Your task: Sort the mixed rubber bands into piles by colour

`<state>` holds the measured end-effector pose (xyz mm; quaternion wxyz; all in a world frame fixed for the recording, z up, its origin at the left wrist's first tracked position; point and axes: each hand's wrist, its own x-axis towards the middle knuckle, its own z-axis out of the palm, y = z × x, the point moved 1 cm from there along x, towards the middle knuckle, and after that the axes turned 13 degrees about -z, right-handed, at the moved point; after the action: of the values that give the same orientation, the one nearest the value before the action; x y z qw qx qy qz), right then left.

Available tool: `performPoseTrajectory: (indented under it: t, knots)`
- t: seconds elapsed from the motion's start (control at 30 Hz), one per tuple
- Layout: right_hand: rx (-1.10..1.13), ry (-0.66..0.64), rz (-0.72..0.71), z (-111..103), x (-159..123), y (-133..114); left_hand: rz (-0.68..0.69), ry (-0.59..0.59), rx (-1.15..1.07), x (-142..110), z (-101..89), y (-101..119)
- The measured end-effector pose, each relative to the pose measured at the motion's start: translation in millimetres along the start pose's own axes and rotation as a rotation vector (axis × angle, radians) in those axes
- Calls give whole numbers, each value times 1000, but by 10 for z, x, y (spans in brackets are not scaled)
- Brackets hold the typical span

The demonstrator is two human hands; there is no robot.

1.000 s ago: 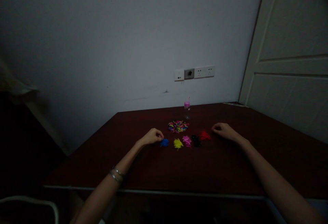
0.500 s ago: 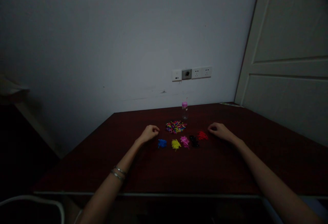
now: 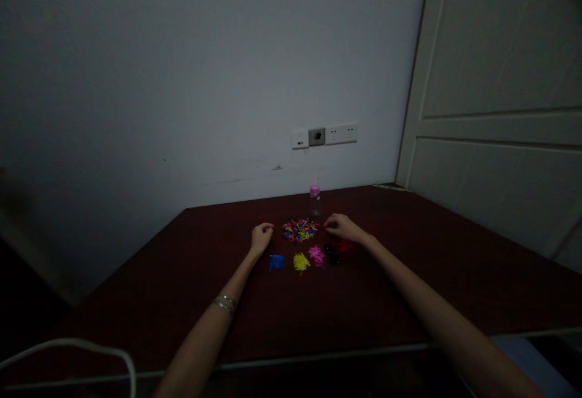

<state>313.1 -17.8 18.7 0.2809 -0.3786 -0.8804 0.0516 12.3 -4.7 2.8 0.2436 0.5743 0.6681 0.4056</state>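
A mixed pile of small, colourful rubber bands [image 3: 301,229] lies on the dark red table. My left hand [image 3: 262,237] rests just left of it, fingers curled together; whatever they may hold is too small to make out. On the pile's right edge, my right hand [image 3: 341,226] is low over the table with thumb and fingers slightly apart, nothing visible between them. In front are sorted heaps: blue bands [image 3: 276,262], yellow bands [image 3: 301,262], pink bands [image 3: 317,256], black bands [image 3: 333,254] and red bands [image 3: 345,246], the red partly behind my right hand.
A clear bottle with a pink lid [image 3: 315,201] stands behind the mixed pile. Wall sockets [image 3: 324,136] sit above the table [image 3: 254,331]. A pale panelled door [image 3: 491,161] is at the right, and a white cable or bar [image 3: 86,343] curves at the lower left.
My right hand has moved left from beside the red heap to the mixed pile's right edge. My left hand stays by the pile. The camera view has turned slightly right.
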Motion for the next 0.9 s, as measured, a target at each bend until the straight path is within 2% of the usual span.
performPoseTrajectory:
  t: [0.27, 0.53, 0.9]
  knots:
    - [12, -58, 17, 175, 236, -13, -78, 7, -48, 59, 5, -48]
    - [-126, -51, 63, 204, 217, -84, -72, -7, 12, 19, 11, -23]
    - [-163, -49, 64, 277, 208, -43, -62, -17, 31, -29, -8, 33]
